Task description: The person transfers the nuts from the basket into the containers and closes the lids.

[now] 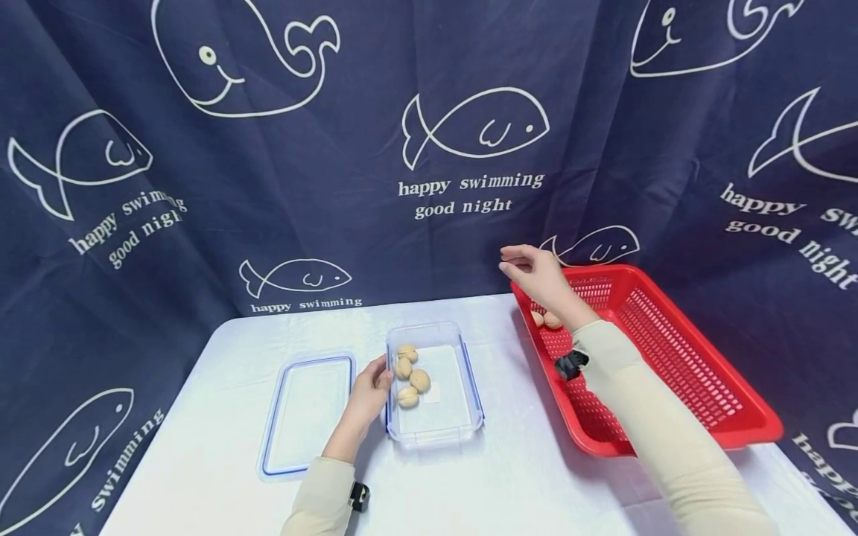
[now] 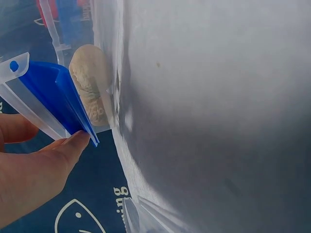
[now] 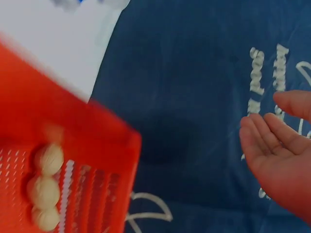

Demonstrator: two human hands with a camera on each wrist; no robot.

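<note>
My left hand pinches the left side of a clear plastic food container, thumb and fingers at its blue latch flap. Several walnuts lie in the container along its left wall; in the left wrist view a walnut shows through the plastic. Over the far left rim of a red plastic basket, my right hand is raised with its fingers loosely bent and nothing in them. Below it, walnuts sit in the basket; the right wrist view shows three walnuts in a row.
To the left of the container, a clear lid with a blue seal lies flat on the white-covered table. A dark blue curtain with white fish drawings hangs behind the table. The basket takes up the table's right side.
</note>
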